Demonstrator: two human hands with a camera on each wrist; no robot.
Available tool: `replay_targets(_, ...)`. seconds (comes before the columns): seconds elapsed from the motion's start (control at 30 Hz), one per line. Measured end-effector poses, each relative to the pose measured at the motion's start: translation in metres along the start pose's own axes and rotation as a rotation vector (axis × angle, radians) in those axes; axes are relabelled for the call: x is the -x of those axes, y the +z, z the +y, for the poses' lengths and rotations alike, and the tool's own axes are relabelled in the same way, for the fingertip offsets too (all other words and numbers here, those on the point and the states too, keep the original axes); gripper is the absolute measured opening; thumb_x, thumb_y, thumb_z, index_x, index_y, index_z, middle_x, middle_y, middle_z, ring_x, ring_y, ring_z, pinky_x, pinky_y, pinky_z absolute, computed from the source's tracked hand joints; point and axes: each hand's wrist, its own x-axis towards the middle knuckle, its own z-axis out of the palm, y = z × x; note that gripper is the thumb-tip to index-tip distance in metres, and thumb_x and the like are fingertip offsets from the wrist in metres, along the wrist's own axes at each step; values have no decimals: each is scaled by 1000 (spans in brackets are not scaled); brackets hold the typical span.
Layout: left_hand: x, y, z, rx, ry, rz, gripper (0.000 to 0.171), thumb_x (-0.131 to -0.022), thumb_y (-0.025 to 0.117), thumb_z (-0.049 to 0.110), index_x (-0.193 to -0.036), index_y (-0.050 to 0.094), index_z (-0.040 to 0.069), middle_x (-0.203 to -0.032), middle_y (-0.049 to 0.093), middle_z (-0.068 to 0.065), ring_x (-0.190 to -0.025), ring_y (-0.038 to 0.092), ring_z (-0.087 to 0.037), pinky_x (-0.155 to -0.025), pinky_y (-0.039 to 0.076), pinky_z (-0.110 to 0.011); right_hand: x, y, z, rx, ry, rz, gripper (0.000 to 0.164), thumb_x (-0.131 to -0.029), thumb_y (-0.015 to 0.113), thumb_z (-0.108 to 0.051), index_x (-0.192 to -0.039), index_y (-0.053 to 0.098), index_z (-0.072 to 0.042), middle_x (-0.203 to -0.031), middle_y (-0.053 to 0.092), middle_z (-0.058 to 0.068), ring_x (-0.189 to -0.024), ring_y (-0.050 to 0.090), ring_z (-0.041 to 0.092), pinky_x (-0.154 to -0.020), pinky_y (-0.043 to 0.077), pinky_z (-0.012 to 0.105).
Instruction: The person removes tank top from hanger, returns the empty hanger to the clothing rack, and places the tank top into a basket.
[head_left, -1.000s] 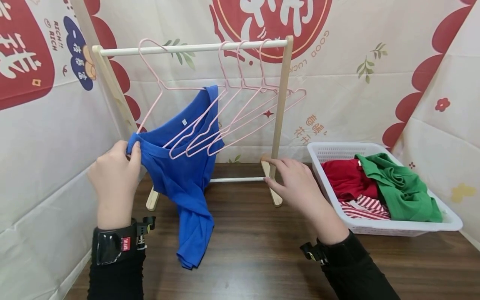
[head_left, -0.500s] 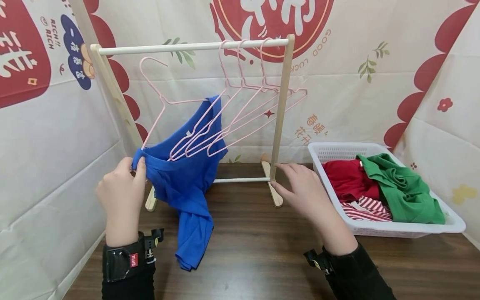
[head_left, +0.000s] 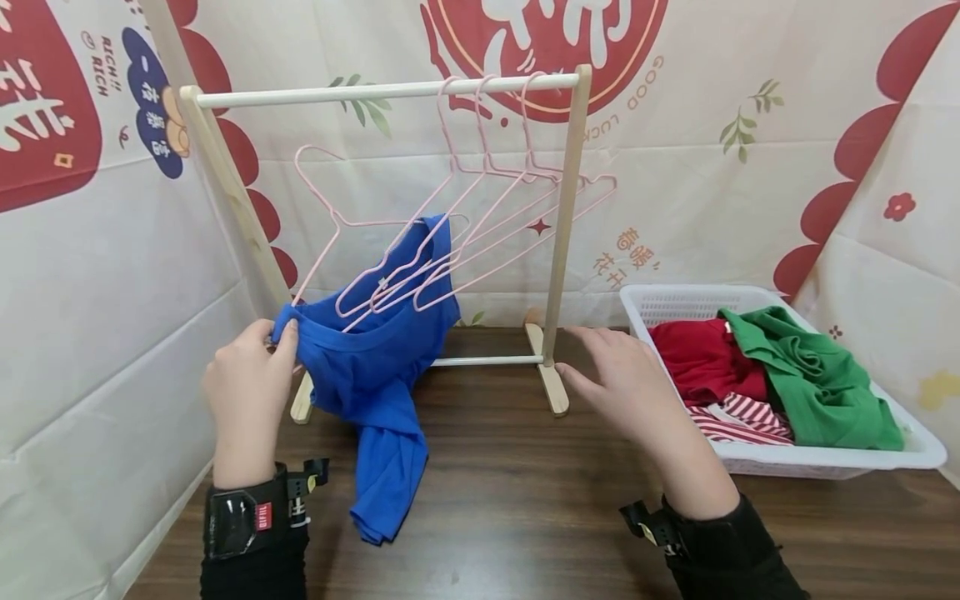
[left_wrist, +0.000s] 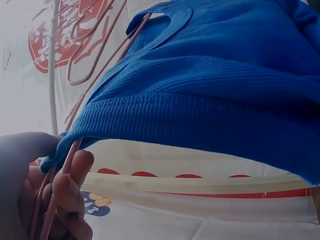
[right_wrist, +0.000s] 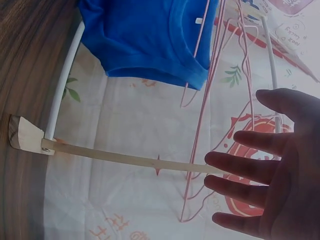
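Observation:
My left hand [head_left: 251, 379] pinches the shoulder edge of a blue top [head_left: 375, 350]. In the left wrist view its fingers [left_wrist: 70, 192] also curl around the pink wire hanger [left_wrist: 75, 147] that runs inside the top. That hanger's hook [head_left: 318, 152] hangs free, below the white rail [head_left: 300, 97] of a small clothes rack. The top's lower part droops toward the tabletop. My right hand [head_left: 622, 383] is held beside the rack's right foot [head_left: 551, 383], holding nothing. In the right wrist view the right fingers [right_wrist: 245, 167] are straight and spread.
Several pink hangers [head_left: 483, 167] hang at the right end of the rail, overlapping the blue top from my viewpoint. To the right, a white basket [head_left: 750, 462] holds a red garment [head_left: 705, 362], a green garment [head_left: 810, 375] and a striped one [head_left: 738, 421]. Printed cloth surrounds the dark wooden table [head_left: 510, 500].
The hanger's hook has come off the rail and dropped below it. My left hand has moved down and slightly right with the hanger and blue top. My right hand has shifted right.

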Motion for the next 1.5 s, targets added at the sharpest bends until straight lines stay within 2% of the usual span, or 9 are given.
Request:
replay_targets(0.13,-4,2,-4,19,-22,-51,45,-101,46,44,-92,64,3,-62,51,-13,-60,49,-33,-50,28,-36,0,-2,-2,-13,3,-16,49,-93,64,-32,-132,56,-5,-124,62,17,-113,57,38,-94,41,56)
replay_targets(0.3,-8,9,-10,107,-41,-148,50,-101,46,45,-101,66,0,-72,62,-15,-70,58,-33,-55,35,-35,-1,-2,-3,-25,11,-30,48,-94,64,-31,-132,56,-4,-123,63,17,-112,57,38,-93,42,56)
replay_targets(0.4,-9,14,-15,163,-57,-221,51,-100,46,47,-104,66,0,-71,65,-12,-64,64,-26,-55,42,-32,-2,-1,-3,-23,23,-43,49,-94,64,-33,-133,56,-4,-124,62,17,-114,57,37,-94,42,55)
replay_targets(0.53,-10,19,-20,242,-89,-309,53,-99,47,52,-101,64,2,-64,61,-7,-52,62,-18,-52,47,-30,-2,-3,-2,-13,47,-61,49,-94,62,-34,-133,55,-5,-126,62,16,-115,56,37,-96,40,56)
replay_targets(0.73,-11,22,-26,288,-105,-373,51,-99,48,52,-92,61,2,-63,56,-7,-52,58,-20,-48,47,-28,-3,-4,1,-31,70,-79,51,-95,62,-33,-134,54,-2,-127,61,17,-117,55,38,-99,38,57)
replay_targets(0.87,-12,23,-28,300,-92,-407,51,-98,49,51,-91,61,2,-61,55,-8,-51,57,-21,-46,46,-29,-2,-5,3,-28,81,-78,51,-95,62,-32,-135,53,-2,-128,60,18,-119,54,38,-99,38,57)
replay_targets(1.1,-15,30,-33,396,-75,-528,48,-100,51,43,-103,62,-4,-62,55,-7,-48,54,-18,-46,47,-28,-2,-3,4,-24,88,-84,52,-95,62,-32,-136,53,-1,-130,59,19,-120,52,39,-101,36,57)
replay_targets(1.23,-15,34,-32,429,-49,-571,45,-99,54,40,-98,62,-5,-60,55,-8,-46,53,-18,-45,47,-28,-3,-1,4,-17,84,-79,52,-95,62,-32,-136,53,-2,-131,58,19,-121,51,39,-101,36,57)
replay_targets(1.5,-15,39,-28,452,24,-613,41,-99,57,36,-88,64,-3,-55,56,-7,-42,53,-20,-43,46,-30,-4,5,5,-23,72,-40,51,-94,62,-33,-133,55,-1,-128,57,21,-122,49,40,-101,36,56)
